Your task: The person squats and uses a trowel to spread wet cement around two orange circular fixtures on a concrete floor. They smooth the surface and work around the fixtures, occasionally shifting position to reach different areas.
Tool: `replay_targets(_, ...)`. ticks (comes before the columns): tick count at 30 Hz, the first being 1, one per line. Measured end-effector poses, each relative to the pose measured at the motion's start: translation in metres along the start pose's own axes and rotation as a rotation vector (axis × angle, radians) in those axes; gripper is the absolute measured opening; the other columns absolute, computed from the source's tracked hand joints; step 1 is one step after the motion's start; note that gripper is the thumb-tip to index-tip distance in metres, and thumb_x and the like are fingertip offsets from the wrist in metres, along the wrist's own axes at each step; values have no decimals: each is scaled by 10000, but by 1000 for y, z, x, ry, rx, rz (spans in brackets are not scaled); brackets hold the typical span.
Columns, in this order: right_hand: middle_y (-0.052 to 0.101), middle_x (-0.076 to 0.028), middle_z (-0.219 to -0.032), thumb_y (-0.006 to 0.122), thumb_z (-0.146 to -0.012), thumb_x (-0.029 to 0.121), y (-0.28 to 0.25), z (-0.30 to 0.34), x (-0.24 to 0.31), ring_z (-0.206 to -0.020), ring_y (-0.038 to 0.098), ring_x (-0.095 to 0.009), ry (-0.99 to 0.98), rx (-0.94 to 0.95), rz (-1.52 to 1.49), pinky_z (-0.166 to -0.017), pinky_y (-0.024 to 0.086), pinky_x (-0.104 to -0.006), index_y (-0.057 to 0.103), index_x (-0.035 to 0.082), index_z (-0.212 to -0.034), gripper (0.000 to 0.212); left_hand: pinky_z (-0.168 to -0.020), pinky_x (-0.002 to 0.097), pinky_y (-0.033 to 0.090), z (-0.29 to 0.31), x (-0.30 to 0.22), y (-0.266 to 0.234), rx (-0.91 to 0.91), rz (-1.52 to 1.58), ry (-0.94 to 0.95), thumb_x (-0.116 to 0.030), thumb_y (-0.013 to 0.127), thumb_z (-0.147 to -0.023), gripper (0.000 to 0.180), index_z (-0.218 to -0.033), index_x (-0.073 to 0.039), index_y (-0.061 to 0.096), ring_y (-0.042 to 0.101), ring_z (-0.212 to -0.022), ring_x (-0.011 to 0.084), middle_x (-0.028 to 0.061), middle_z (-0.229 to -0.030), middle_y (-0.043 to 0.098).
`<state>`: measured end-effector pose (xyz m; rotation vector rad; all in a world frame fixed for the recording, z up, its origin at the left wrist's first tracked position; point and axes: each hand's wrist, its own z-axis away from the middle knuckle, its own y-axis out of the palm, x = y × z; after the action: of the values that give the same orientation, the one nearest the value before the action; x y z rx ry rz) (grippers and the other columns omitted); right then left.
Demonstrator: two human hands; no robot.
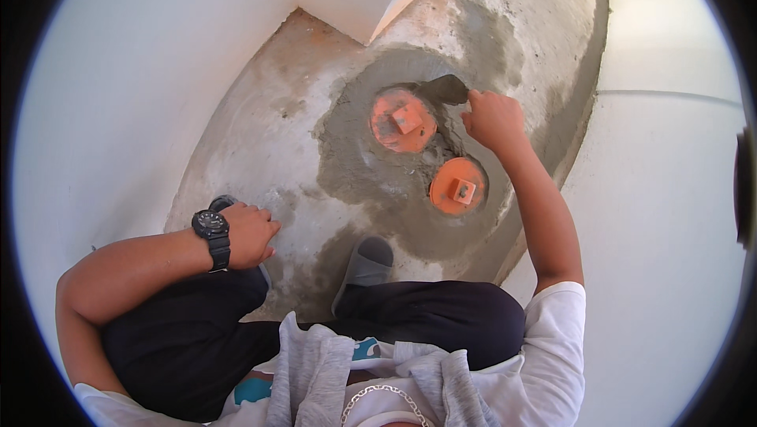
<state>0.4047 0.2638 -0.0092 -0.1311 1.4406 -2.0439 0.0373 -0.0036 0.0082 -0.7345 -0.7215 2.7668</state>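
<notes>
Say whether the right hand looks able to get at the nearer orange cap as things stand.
Probably yes: the right hand is just beyond the nearer orange cap, with only grey mortar showing between them. It holds a trowel, though, so its grip isn't free.

Two round orange caps, each with a square knob, sat near each other but apart: the far cap (403,121) smeared grey, the near cap (458,186) cleaner, to its right. Grey mortar (355,167), wet-looking, surrounded both. The dark trowel (447,89) lay over it, just beside the far cap.
</notes>
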Motion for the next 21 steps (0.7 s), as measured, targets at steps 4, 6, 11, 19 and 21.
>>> replay_targets(4, 709, -135, -857, 712, -873, 333, 1, -16, 9, -827, 715, -330, -41, -26, 1, -687, 567, -453, 672, 65, -1002, 300, -935, 470, 496, 2, -1, 2, -11, 12, 5, -340, 667, -918, 496, -1286, -12, 620, 651, -1072, 364, 181, -1130, 670)
replay_targets(6, 711, -140, -851, 713, -873, 333, 4, -21, 10, -827, 715, -334, -34, -15, -5, -693, 568, -452, 676, 62, -1005, 304, -932, 468, 497, 4, -1, 2, -12, 17, 5, -338, 664, -920, 497, -1291, -9, 619, 651, -1073, 363, 183, -1135, 670)
replay_targets(11, 719, -146, -849, 711, -875, 349, 12, -22, 8, -835, 717, -341, 5, -7, -37, -714, 573, -451, 688, 65, -1014, 317, -934, 464, 495, 7, -2, 1, -10, 26, 3, -332, 656, -929, 505, -1311, -5, 610, 651, -1077, 363, 184, -1148, 669)
replay_targets(19, 732, -150, -865, 703, -881, 368, 19, -11, 0, -850, 720, -349, 87, 37, -72, -735, 576, -452, 710, 75, -1036, 332, -949, 462, 489, 4, -2, -1, 22, 14, 2, -336, 650, -935, 507, -1321, -10, 607, 644, -1102, 359, 187, -1177, 663)
replay_targets(21, 742, -142, -868, 707, -878, 367, 20, -7, -1, -849, 730, -333, 96, 0, -76, -723, 579, -427, 735, 70, -959, 309, -955, 462, 486, 3, -1, -3, 27, 19, 10, -340, 650, -935, 510, -1322, -11, 606, 643, -1108, 358, 187, -1185, 661)
